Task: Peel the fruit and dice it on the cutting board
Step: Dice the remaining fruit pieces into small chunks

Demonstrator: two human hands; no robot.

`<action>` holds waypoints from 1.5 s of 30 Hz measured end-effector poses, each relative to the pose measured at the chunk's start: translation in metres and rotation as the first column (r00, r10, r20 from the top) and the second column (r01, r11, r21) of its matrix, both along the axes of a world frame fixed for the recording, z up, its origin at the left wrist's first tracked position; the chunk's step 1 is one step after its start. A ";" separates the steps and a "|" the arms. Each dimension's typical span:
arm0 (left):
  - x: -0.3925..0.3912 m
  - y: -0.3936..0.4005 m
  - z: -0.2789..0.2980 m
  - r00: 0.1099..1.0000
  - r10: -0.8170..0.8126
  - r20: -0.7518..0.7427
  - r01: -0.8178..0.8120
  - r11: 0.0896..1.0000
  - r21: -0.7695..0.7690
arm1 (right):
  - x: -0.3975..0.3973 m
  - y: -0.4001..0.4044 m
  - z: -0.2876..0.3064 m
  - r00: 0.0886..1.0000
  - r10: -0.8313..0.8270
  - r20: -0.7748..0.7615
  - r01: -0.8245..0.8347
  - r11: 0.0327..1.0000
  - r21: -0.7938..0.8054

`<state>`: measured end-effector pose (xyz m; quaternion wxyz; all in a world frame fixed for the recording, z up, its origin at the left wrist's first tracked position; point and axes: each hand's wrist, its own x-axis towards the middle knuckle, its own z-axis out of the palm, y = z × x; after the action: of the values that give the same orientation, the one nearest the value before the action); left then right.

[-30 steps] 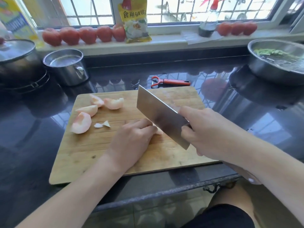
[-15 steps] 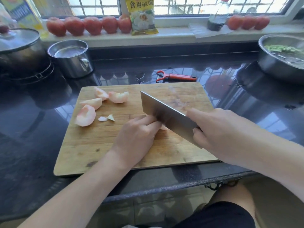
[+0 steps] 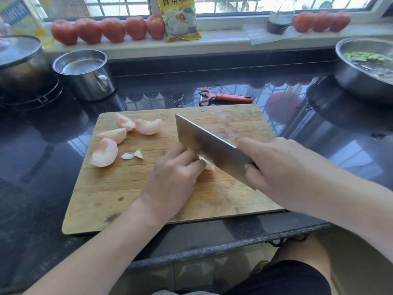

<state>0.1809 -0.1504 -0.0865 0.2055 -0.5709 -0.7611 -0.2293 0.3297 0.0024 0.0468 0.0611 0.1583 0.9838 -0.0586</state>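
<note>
A wooden cutting board (image 3: 131, 199) lies on the dark counter. Several peeled pale pink fruit wedges (image 3: 105, 153) sit at its left back part, with two small scraps (image 3: 133, 155) beside them. My left hand (image 3: 172, 179) holds a fruit piece (image 3: 209, 166) down on the board with curled fingers; most of the piece is hidden. My right hand (image 3: 282, 169) grips the handle of a cleaver (image 3: 204, 143). The blade stands right beside my left fingertips, over the held piece.
A red peeler (image 3: 226, 97) lies just behind the board. A steel pot (image 3: 84, 74) and a lidded pan (image 3: 19, 62) stand at back left. At back right is a steel bowl (image 3: 359, 75) of greens. Tomatoes (image 3: 112, 28), a packet and a bottle line the windowsill.
The cleaver has come down from a raised position onto the fruit piece under my left fingers. The camera view has shifted slightly; the wedges on the board have not moved.
</note>
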 end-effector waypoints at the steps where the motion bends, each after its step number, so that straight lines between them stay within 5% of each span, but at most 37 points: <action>1: 0.000 0.000 -0.001 1.000 0.004 0.009 -0.004 1.000 -0.005 | 0.000 0.000 -0.001 1.000 0.003 0.005 -0.003 1.000 0.002; 33: 0.000 0.000 -0.001 0.999 0.002 0.036 -0.001 0.999 -0.033 | 0.004 -0.011 -0.003 0.999 -0.027 0.045 0.024 0.999 0.046; 45: 0.001 -0.005 0.002 0.995 -0.027 0.101 0.025 1.000 0.015 | -0.008 -0.002 -0.024 0.994 -0.081 -0.069 0.071 0.987 -0.142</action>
<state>0.1824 -0.1554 -0.0848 0.1675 -0.5670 -0.7615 -0.2658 0.3216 0.0009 0.0227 0.0330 0.1886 0.9721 -0.1352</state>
